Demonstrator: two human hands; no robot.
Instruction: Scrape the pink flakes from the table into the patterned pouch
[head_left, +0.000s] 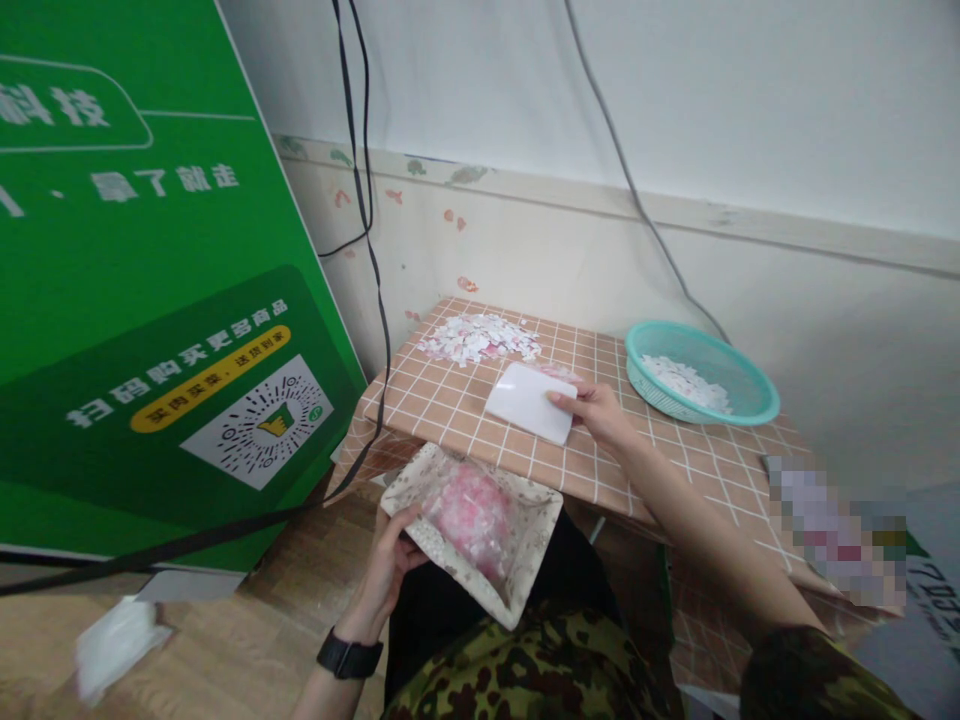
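L hand (397,552) grips patterned tray (541,530), pink-white bits (471,508) inside, just by table's (645,475) front edge; R hand (598,412) pinches white card (529,402) nr same edge. Paper scraps (480,340) heaped twd back-L corner. Prob. mid-sweep step; next push calls for card flat, tray close.

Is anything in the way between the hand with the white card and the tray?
Nothing visible: between the right hand, holding a flat white card, and the cream patterned tray lies only brown, white-lined tablecloth.
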